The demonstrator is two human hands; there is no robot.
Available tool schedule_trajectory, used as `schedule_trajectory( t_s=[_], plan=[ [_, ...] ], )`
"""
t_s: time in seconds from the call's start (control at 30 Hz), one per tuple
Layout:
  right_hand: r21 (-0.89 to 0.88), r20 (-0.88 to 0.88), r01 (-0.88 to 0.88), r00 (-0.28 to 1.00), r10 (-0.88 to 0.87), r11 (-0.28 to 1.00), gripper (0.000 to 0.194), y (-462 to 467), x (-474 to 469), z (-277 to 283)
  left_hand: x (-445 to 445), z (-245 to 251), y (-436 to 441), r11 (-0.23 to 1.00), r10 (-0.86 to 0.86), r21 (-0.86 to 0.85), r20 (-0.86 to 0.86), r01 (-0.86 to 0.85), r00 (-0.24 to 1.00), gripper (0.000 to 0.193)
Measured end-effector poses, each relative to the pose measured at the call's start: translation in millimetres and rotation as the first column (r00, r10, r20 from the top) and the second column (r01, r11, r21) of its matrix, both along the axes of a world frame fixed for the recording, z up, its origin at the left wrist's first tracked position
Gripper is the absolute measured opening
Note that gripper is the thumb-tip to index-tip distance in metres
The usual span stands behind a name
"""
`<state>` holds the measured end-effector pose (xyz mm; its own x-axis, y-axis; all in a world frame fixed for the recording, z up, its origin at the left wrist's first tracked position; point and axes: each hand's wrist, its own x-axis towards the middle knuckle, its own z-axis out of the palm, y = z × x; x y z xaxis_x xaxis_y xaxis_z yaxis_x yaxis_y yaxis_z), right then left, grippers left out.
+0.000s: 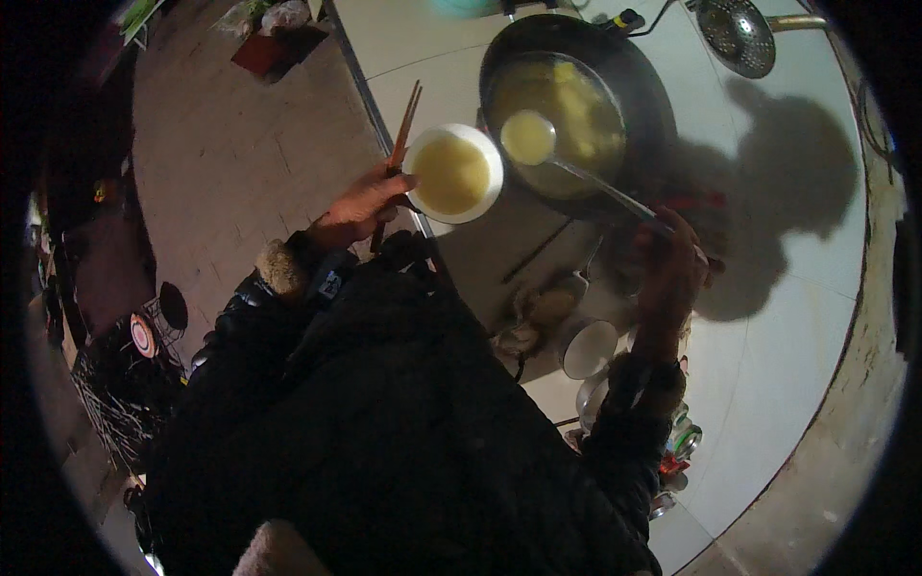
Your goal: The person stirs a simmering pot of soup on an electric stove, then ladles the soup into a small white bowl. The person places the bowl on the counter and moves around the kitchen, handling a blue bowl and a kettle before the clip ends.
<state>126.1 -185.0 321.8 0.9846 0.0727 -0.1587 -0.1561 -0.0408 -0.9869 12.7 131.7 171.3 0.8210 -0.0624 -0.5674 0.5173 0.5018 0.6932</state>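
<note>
My left hand (365,201) holds a white bowl (492,205) of pale yellow, cloudy liquid by its left rim. A pair of wooden chopsticks (408,129) is also held in that hand, tips pointing up and away. My right hand (673,255) grips the handle of a metal ladle (528,138). The ladle's cup, full of the same yellowish liquid, is over the left part of a dark wok (652,108). Inside the wok is yellowish broth (526,83) with paler yellow pieces (569,75). The bowl is just left of the wok's rim.
A perforated metal skimmer (736,36) rests on the tiled counter (785,345) at far right. White bowls (589,349), a spoon (589,259) and several jars (684,439) stand near my right arm. Left of the counter edge is brown floor (230,173), with a bundle of twigs (115,417) lower left.
</note>
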Motion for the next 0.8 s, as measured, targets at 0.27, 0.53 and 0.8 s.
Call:
schedule_trajectory(
  t_s=[0.27, 0.53, 0.8],
  plan=[
    [-0.441, 0.369, -0.233, 0.833, 0.412, 0.867, 0.024, 28.4, -42.6, -8.7, -0.2, 1.5, -1.5, 0.997, 0.025, 0.067, -0.005, -0.024, 1.000, 0.051],
    [-0.796, 0.469, -0.276, 0.280, 0.837, 0.538, 0.030, 24.0, -69.8, -11.8, -3.4, 2.6, 4.1, 0.997, 0.068, 0.028, 0.006, -0.068, 0.998, 0.052],
    [-0.709, 0.470, -0.104, 0.668, 0.577, 0.697, 0.028, -1.0, -55.0, -27.9, -3.2, -14.8, 10.2, 0.996, 0.092, 0.002, 0.028, -0.092, 0.995, 0.047]
  ],
)
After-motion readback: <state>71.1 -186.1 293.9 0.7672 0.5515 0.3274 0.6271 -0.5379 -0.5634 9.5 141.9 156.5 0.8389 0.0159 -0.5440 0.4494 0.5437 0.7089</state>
